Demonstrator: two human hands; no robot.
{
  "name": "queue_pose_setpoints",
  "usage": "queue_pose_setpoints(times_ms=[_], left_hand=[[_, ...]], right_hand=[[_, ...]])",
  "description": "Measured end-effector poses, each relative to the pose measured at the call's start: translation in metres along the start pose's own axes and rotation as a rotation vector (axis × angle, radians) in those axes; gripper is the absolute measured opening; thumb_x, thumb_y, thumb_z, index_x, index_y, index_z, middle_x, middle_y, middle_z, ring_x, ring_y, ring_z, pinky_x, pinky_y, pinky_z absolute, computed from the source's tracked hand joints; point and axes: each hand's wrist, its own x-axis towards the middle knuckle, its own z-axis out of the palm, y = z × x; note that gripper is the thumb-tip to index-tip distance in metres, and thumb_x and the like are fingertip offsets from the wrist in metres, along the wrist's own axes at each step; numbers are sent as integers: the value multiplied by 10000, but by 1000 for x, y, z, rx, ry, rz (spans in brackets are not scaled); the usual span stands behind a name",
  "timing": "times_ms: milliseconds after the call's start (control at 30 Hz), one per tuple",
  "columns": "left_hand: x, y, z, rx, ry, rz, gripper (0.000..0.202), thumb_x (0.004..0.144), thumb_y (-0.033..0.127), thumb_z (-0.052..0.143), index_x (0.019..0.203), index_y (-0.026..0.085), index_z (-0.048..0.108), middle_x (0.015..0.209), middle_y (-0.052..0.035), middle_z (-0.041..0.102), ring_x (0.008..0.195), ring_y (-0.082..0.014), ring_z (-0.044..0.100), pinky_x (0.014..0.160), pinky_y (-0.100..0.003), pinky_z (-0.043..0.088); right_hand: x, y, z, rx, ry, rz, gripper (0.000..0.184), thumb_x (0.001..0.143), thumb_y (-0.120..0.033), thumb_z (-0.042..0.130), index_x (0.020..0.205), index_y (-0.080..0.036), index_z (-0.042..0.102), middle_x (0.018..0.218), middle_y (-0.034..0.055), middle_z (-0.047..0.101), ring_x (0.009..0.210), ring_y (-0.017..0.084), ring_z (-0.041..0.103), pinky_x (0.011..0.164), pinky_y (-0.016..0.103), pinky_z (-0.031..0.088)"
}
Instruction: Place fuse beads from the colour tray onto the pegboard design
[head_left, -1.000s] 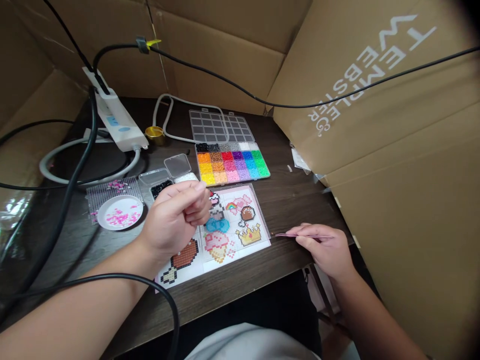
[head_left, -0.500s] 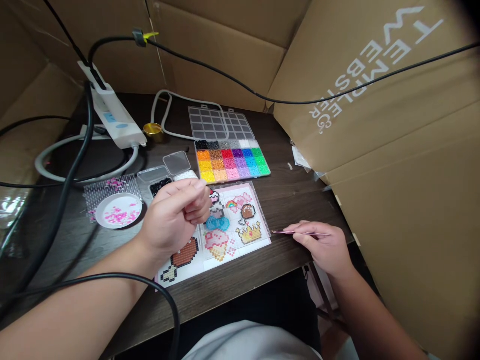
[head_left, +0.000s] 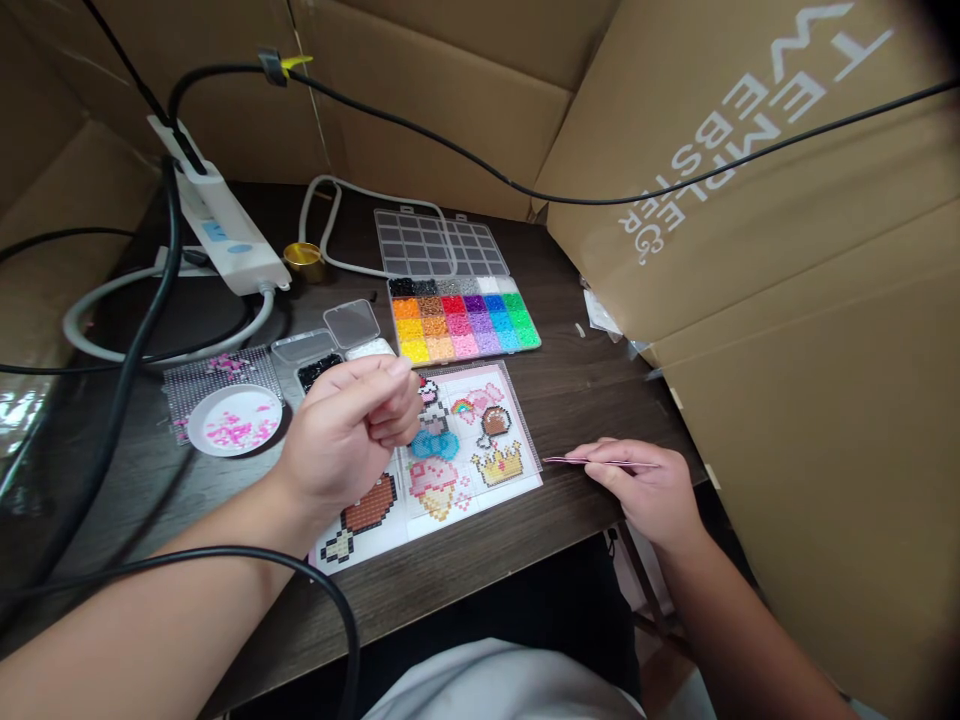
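Observation:
My left hand (head_left: 356, 425) is curled into a fist, thumb on top, above the left part of a printed pattern sheet (head_left: 517, 488). Nothing shows in it. The sheet carries pixel pictures: a crown (head_left: 498, 466), an ice cream cone (head_left: 437, 490) and a blue bow (head_left: 435, 445), with a clear pegboard (head_left: 530, 430) over it. Pink tweezers (head_left: 600, 462) lie between the thumb and fingers of my right hand (head_left: 649, 490), at the table's right side. Their tips point left, close to the pegboard's right edge. I see no bead in the tips.
An open bead box (head_left: 465, 320) of many colours stands behind the sheet. To the left are a white dish (head_left: 235, 420) of pink beads, another pegboard (head_left: 180, 385), small boxes with black beads (head_left: 321, 370) and a power strip (head_left: 236, 240). Cables cross overhead; cardboard (head_left: 810, 330) walls the right.
The view has shifted very slightly. Both hands keep their place and grip, and the tweezer arms look a little closer together.

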Motion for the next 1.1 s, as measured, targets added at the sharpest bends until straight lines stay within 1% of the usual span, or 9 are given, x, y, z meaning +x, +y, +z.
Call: queue_pose_setpoints(times_ms=[167,600,867,967,1100], left_hand=[[0,-1,-1,-3,-12,5,404,872,204,541,497,171,396,505,29,241,441,-86,241,443,-268,182],[0,0,1,-17,-14,-5,403,893,171,483,499,169,398,500,27,242,441,-93,236,450,-283,164],[0,-2,-1,-22,-23,5,398,879,187,521,499,172,403,504,32,239,441,-90,238,449,-278,166],[0,-3,-2,-32,-27,6,390,874,193,533,502,171,420,508,32,248,441,-87,236,447,-272,164],[0,-4,-3,-45,-27,9,381,869,194,542,507,172,427,510,31,257,442,-86,237,447,-271,164]], right_hand=[[-1,2,0,22,17,-13,138,802,-133,719,762,-254,773,842,20,801,792,191,765,769,302,616],[-1,2,0,-33,-13,-40,163,803,-119,712,782,-265,781,854,10,802,799,180,765,775,287,614],[0,1,-1,13,9,-30,155,799,-125,719,767,-263,781,834,10,802,786,177,766,769,279,613],[7,-2,3,80,42,-12,146,791,-127,729,749,-261,772,827,5,802,780,176,769,757,273,619],[33,-12,16,129,27,-27,125,784,-140,746,750,-257,772,842,5,805,789,181,773,756,280,625]])
